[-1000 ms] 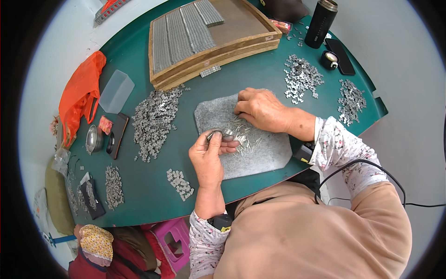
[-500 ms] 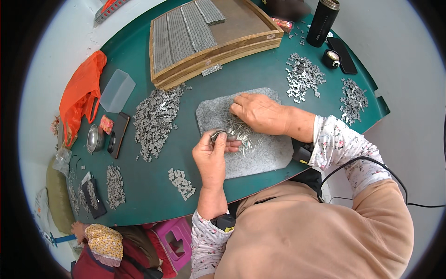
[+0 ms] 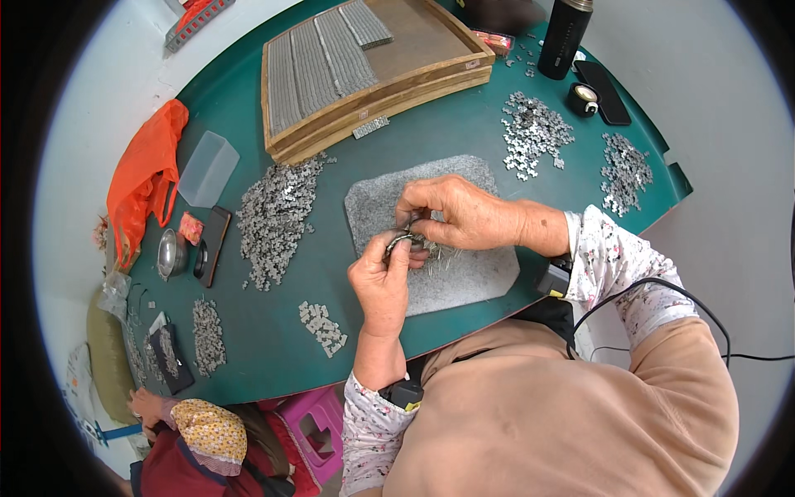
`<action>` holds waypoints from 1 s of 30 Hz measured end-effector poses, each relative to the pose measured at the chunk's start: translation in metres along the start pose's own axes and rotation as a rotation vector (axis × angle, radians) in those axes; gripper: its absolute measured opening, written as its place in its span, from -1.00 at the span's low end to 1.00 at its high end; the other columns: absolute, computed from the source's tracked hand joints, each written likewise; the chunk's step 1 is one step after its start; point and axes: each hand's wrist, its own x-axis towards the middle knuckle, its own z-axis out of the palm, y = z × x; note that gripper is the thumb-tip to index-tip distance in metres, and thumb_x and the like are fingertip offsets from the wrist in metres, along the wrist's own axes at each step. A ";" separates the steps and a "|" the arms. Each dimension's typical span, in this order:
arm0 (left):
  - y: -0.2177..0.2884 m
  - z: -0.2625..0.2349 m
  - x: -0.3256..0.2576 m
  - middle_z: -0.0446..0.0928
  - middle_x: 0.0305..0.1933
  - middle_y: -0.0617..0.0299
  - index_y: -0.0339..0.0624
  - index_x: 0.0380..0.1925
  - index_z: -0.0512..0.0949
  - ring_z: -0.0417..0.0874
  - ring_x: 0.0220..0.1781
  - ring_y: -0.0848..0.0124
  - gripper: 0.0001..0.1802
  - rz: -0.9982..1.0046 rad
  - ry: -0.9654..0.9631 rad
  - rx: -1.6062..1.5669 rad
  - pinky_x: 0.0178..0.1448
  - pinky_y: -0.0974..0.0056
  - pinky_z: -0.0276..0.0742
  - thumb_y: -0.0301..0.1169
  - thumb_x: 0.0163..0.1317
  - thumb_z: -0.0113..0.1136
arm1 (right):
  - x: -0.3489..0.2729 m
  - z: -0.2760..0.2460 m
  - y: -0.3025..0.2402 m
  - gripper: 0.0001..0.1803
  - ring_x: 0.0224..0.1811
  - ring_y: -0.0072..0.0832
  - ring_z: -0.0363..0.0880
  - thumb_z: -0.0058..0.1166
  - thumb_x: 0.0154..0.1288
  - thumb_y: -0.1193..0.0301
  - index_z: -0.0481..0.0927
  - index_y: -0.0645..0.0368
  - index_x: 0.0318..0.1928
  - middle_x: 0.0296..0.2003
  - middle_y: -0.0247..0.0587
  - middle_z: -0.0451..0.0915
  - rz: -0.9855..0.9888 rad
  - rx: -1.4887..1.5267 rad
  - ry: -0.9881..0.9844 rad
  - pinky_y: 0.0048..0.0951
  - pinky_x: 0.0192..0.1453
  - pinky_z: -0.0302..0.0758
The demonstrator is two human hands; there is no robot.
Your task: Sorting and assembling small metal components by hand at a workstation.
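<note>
Over a grey felt mat (image 3: 472, 286), my left hand (image 3: 378, 282) grips a small, dark, curved metal piece (image 3: 399, 240) between thumb and fingers. My right hand (image 3: 468, 214) is bent in a pinch, with its fingertips against that piece; whatever they hold is too small or hidden to make out. Thin silvery pins (image 3: 440, 262) lie in a loose heap on the mat, partly covered by both hands.
Piles of small metal pieces (image 3: 277, 219) lie left of the mat, with more pieces (image 3: 534, 132) to the right. Behind stands a wooden tray (image 3: 422, 66) with grey metal strips. A black bottle (image 3: 566, 37) is at the far right; another person's hand (image 3: 147, 406) is lower left.
My right hand has come from the pin heap to my left hand, and its fingertips now meet the metal piece. The other person's arm at lower left has shifted slightly.
</note>
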 end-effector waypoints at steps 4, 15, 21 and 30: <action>0.001 0.001 -0.001 0.63 -0.36 0.15 -0.41 -0.23 0.56 0.71 -0.38 0.44 -0.91 0.010 -0.012 -0.009 -0.30 0.40 0.65 -0.63 0.31 0.08 | -0.002 0.002 -0.001 -0.81 -0.20 -0.21 0.64 0.11 0.14 0.61 0.52 0.28 -0.19 -0.29 -0.10 0.60 0.026 -0.007 0.020 -0.28 -0.19 0.57; 0.001 0.002 -0.003 0.64 -0.46 0.15 -0.43 -0.27 0.57 0.67 -0.44 0.46 -0.92 0.144 -0.025 0.269 -0.34 0.40 0.60 -0.63 0.28 0.12 | -0.007 0.009 -0.010 -0.84 -0.31 -0.05 0.57 0.11 0.07 0.65 0.47 0.26 -0.30 -0.38 -0.07 0.52 -0.206 -0.205 0.083 -0.20 -0.26 0.52; 0.004 0.001 -0.006 0.62 -0.49 0.21 -0.43 -0.31 0.58 0.62 -0.49 0.54 -0.92 0.148 -0.024 0.248 -0.41 0.45 0.53 -0.67 0.25 0.10 | -0.009 0.017 -0.014 -0.84 -0.36 -0.04 0.54 0.10 0.05 0.66 0.44 0.22 -0.34 -0.42 -0.09 0.49 -0.205 -0.210 0.111 -0.14 -0.29 0.50; 0.003 0.002 -0.004 0.61 -0.49 0.21 -0.38 -0.30 0.59 0.61 -0.54 0.54 -0.91 -0.042 0.014 0.002 -0.47 0.46 0.48 -0.61 0.29 0.09 | -0.014 0.017 -0.012 -0.77 -0.33 -0.06 0.61 0.20 0.07 0.60 0.54 0.26 -0.21 -0.32 -0.04 0.58 -0.089 -0.269 0.155 -0.21 -0.29 0.54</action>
